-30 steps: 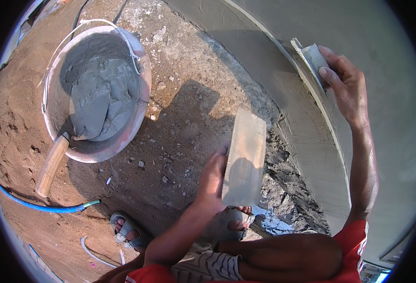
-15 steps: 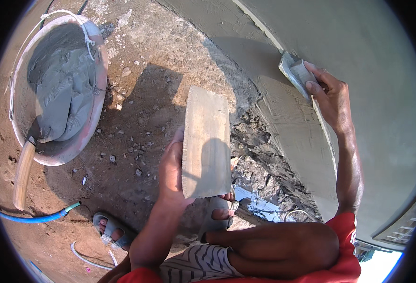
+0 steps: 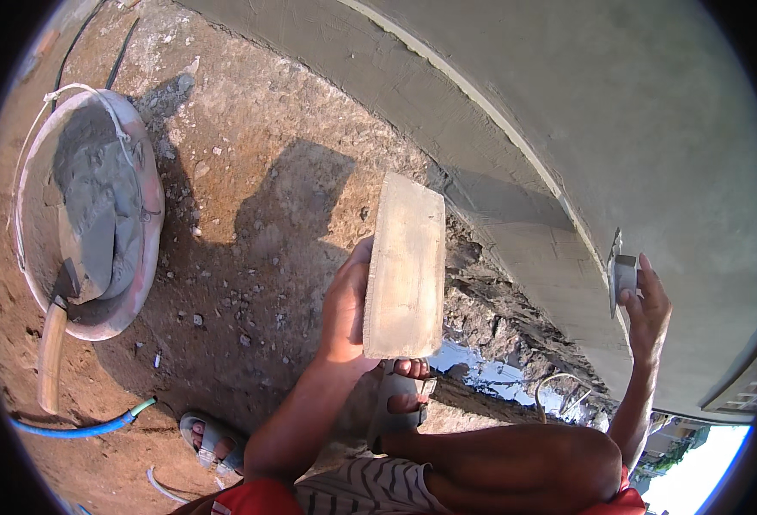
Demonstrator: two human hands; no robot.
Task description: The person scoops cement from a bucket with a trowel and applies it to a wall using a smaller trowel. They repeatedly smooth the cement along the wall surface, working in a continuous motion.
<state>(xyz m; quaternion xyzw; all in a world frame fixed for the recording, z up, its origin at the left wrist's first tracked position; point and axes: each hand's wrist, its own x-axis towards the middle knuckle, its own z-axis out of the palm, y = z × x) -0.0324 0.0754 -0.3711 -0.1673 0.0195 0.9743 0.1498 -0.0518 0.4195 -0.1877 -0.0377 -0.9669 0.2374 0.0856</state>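
Note:
My left hand [image 3: 346, 313] is closed on a flat rectangular float [image 3: 404, 266], its pale, worn face turned up toward me, held over the ground near my foot. At the right, my right hand [image 3: 649, 309] grips a small grey edging tool [image 3: 623, 276], its blade lying along the narrow raised edge [image 3: 567, 204] of the fresh grey render [image 3: 670, 129]. A bucket [image 3: 146, 257] of wet grey mortar stands at the left; a wooden-handled trowel [image 3: 53, 352] rests in it, handle hanging over the near rim.
Rough dirt ground [image 3: 224, 172] lies beside the rendered strip. A puddle [image 3: 468, 360] is at the wall's foot. A blue hose [image 3: 86, 427] and pale tubing [image 3: 164, 481] lie at lower left. My sandalled feet [image 3: 402, 403] and knee are below.
My right hand and the edging tool have moved down along the raised edge, toward my body. The view has shifted; the float stays face up in my left hand.

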